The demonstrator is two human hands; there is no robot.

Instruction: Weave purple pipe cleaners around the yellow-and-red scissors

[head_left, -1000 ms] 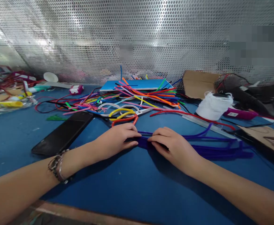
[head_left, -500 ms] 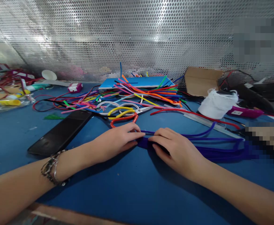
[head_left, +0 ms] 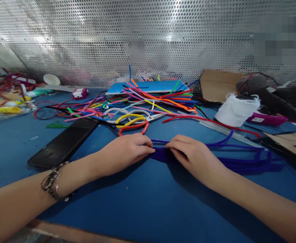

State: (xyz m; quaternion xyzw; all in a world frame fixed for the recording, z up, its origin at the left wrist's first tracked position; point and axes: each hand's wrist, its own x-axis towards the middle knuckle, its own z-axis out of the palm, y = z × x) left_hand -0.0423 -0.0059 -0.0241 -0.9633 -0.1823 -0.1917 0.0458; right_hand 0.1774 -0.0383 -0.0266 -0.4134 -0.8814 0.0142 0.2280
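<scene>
Between my two hands lies a flat woven-looking strip of dark blue pipe cleaners (head_left: 160, 154). My left hand (head_left: 129, 150) pinches its left end between thumb and fingers. A short way to the right, my right hand (head_left: 195, 152) has its thumb and fingers closed on the same blue strip; its exact grip is partly hidden. Loose blue tails run out past the right hand and bend upward at their far ends. Scissors (head_left: 131, 128) with yellow and red handles lie just beyond my left hand, blades pointing right.
A black phone (head_left: 64, 143) lies to the left. Behind are a heap of coloured pipe cleaners (head_left: 163, 99), a blue board (head_left: 148, 87) and a perforated metal panel (head_left: 99, 40). On the right stand a white thread roll (head_left: 235, 113), a clear ruler (head_left: 229, 133) and cardboard (head_left: 220, 84).
My right hand has shifted slightly to the right, widening the gap between the hands, so more blue strip shows. My left hand moved slightly left. Both still grip.
</scene>
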